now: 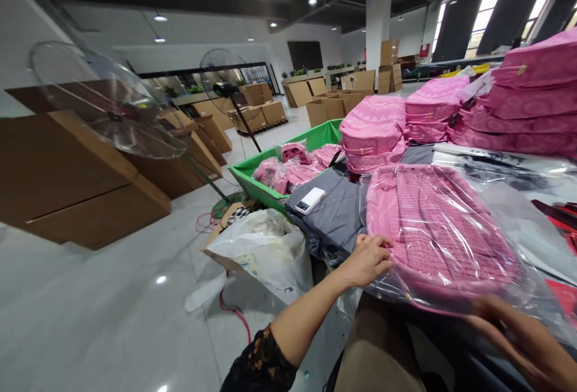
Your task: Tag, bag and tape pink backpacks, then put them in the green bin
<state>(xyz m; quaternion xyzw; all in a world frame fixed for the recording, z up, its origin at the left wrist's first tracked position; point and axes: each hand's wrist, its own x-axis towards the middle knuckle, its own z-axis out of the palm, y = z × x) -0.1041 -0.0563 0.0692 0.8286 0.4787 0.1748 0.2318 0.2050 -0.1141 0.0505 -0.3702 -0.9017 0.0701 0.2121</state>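
A pink backpack [444, 229] lies on the table edge in front of me, back panel and straps facing up, inside a clear plastic bag [523, 254]. At its near left corner is my left hand [370, 260], its fingers curled and closed on the plastic. My right hand [518, 335] is at the near right edge of the bag, smeared by motion. Its fingers reach beneath the bag's edge, so their grip is unclear.
Stacked pink backpacks [374, 127] stand behind, with a taller pile [536, 91] at the right. A white phone [311, 200] lies on grey cloth [336, 217]. Left are a green bin [256, 186] of bagged pink items, a white sack [265, 248], a fan [112, 112] and cardboard boxes [81, 199].
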